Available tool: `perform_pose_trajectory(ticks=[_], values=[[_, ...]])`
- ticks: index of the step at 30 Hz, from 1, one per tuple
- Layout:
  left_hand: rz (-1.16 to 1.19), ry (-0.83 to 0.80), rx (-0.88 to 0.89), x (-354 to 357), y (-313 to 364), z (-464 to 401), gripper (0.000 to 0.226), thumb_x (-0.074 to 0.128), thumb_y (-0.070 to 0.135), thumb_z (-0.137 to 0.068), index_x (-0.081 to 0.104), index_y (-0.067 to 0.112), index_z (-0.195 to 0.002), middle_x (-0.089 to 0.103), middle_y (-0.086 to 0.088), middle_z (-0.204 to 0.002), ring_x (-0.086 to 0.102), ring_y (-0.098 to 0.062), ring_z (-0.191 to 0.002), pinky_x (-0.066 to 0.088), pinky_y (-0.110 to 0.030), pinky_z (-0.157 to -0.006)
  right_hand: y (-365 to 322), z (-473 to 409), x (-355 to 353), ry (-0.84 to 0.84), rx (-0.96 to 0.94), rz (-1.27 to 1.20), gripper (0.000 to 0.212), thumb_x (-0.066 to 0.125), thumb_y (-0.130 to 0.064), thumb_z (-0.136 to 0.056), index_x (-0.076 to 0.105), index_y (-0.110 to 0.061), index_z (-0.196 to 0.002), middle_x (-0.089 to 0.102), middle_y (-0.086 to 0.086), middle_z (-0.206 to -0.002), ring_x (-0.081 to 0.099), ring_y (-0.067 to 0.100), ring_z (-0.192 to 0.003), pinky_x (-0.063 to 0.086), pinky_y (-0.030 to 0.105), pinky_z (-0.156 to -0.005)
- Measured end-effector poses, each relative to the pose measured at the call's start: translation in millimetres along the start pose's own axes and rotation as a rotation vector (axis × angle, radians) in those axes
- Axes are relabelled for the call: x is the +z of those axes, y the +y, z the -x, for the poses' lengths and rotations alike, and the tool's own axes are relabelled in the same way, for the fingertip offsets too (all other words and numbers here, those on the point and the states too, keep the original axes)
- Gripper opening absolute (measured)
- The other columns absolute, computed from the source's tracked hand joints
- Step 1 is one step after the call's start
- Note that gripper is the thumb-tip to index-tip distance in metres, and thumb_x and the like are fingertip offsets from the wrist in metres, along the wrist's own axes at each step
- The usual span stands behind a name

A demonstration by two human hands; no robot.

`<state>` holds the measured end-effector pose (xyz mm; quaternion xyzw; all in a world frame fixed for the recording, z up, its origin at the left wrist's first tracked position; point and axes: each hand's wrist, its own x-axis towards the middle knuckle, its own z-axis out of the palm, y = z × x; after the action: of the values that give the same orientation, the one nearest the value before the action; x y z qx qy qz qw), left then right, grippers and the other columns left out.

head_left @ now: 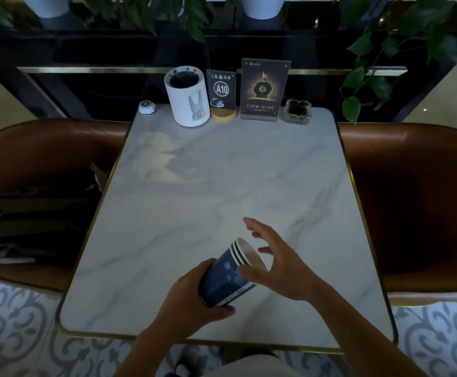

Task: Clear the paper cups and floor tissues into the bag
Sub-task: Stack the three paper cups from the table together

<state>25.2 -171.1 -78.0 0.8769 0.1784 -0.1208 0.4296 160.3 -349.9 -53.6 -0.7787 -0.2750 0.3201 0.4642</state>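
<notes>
Over the near part of the marble bench, the left hand has its grip closed round the nested blue paper cups (tilted, mouths facing away), while the right hand hovers spread wide beside their rims, holding nothing.

A single head-worn wide-angle camera is looking forward and steeply down from the near edge of a white marble-patterned, brass-rimmed table, which is filling the middle of the frame. It is sitting close enough that both forearms are entering from the bottom edge. The far end is taking in a dark planter ledge with green leafy plants, and the lens is bending the brown leather seats at both sides.
</notes>
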Motion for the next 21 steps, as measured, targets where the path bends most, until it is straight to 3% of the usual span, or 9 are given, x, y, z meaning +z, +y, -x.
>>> perform_pose_trajectory(ticks=[2,4,8,11,15,18,21], values=[[-0.020,-0.030,0.014,1.9,-1.7,4.6,0.087,0.084,0.062,-0.048,0.039,0.053,-0.121,0.062,0.028,-0.109,0.063,0.003,-0.095,0.053,-0.019,-0.083,3.4,8.1,4.4,-0.112,0.053,-0.003,0.091,0.076,-0.051,-0.070,0.020,-0.048,-0.142,0.033,-0.019,-0.145,0.037,0.002,-0.131,0.044,0.030,-0.103],[-0.041,-0.053,0.030,4.0,-4.5,12.2,0.089,0.084,0.063,-0.047,0.038,0.053,-0.123,0.061,0.029,-0.111,0.062,0.003,-0.097,0.054,-0.023,-0.086,4.4,19.5,10.3,-0.137,0.052,0.020,0.089,0.080,-0.045,-0.069,0.025,-0.049,-0.139,0.039,-0.021,-0.137,0.044,0.005,-0.125,0.050,0.032,-0.099],[-0.021,-0.039,0.060,7.9,-16.7,31.3,0.093,0.084,0.067,-0.045,0.043,0.050,-0.126,0.062,0.028,-0.112,0.062,0.005,-0.098,0.055,-0.025,-0.087,2.9,43.5,25.0,-0.006,0.037,0.012,0.077,0.083,-0.043,-0.066,0.038,-0.051,-0.128,0.048,-0.024,-0.125,0.053,0.006,-0.114,0.054,0.032,-0.092],[0.011,0.027,0.021,4.4,-29.7,49.7,0.090,0.086,0.059,-0.047,0.047,0.043,-0.126,0.063,0.020,-0.109,0.063,-0.001,-0.094,0.053,-0.023,-0.083,0.0,63.2,34.8,0.104,0.051,-0.055,0.074,0.083,-0.046,-0.064,0.044,-0.045,-0.126,0.056,-0.016,-0.119,0.058,0.009,-0.109,0.057,0.036,-0.088],[0.314,0.114,-0.046,-5.8,-54.4,81.1,0.078,0.085,0.050,-0.047,0.060,0.025,-0.117,0.071,0.004,-0.103,0.071,-0.008,-0.086,0.058,-0.020,-0.066,-8.6,98.5,50.6,0.255,0.102,-0.149,0.075,0.078,-0.052,-0.061,0.047,-0.035,-0.127,0.062,-0.006,-0.115,0.064,0.017,-0.102,0.060,0.035,-0.080],[0.507,0.130,-0.104,-6.4,-64.3,101.7,0.049,0.084,0.035,-0.070,0.063,0.024,-0.113,0.071,-0.004,-0.106,0.073,-0.020,-0.090,0.063,-0.031,-0.069,-12.9,124.1,66.5,0.328,0.161,-0.119,0.075,0.079,-0.050,-0.064,0.045,-0.033,-0.129,0.060,-0.005,-0.118,0.063,0.014,-0.104,0.059,0.034,-0.083],[0.592,0.122,-0.139,-0.5,-66.1,118.7,0.026,0.070,0.010,-0.085,0.065,0.027,-0.103,0.072,-0.001,-0.103,0.072,-0.019,-0.092,0.060,-0.023,-0.065,-19.9,145.9,81.6,0.377,0.201,-0.088,0.069,0.080,-0.040,-0.070,0.044,-0.033,-0.130,0.058,-0.007,-0.122,0.060,0.011,-0.107,0.057,0.027,-0.083]])
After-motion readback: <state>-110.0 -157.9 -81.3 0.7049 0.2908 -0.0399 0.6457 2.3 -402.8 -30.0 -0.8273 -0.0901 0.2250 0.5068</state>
